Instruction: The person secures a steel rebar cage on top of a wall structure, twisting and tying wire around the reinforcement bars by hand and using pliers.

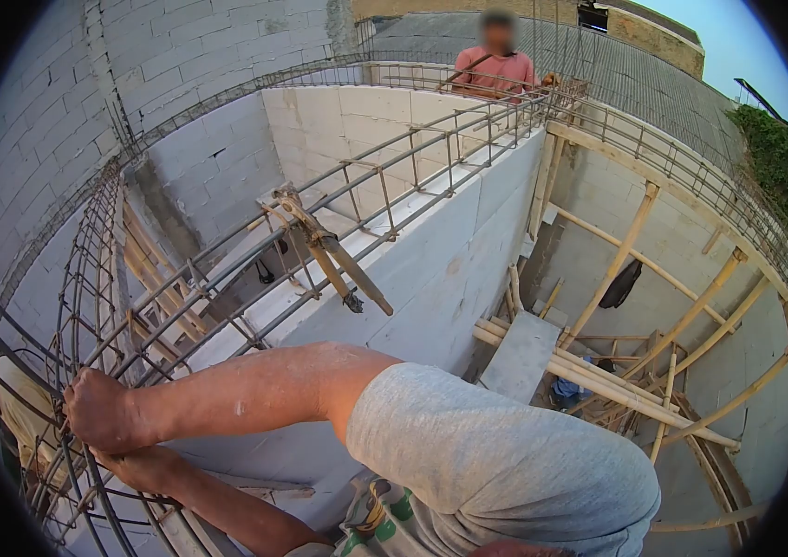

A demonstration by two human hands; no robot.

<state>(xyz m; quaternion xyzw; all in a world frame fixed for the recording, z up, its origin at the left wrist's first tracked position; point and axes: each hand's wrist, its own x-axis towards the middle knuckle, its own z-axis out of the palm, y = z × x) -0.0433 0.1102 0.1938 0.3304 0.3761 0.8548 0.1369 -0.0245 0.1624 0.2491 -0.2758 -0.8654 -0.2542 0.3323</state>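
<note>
My right hand [102,410], its bare arm reaching across from the grey sleeve, is closed in a fist against the steel bars at the far left. Whatever lies inside that fist is hidden. Just below it, my left hand [134,466] reaches to the same spot, its fingers mostly covered by the bars and my right hand. Around both hands is a cage of tied reinforcing bars [87,320], where several bars cross. A worn two-handled tool [329,249], like pincers, rests across the long horizontal rebar cage [403,200] on top of the white block wall [412,278].
A person in a pink shirt [505,70] is behind the far wall corner. On the right, bamboo poles [617,269] and a grey board [524,353] form scaffolding well below the wall top. Another rebar cage [682,167] tops the right wall. Bar ends stick out at left.
</note>
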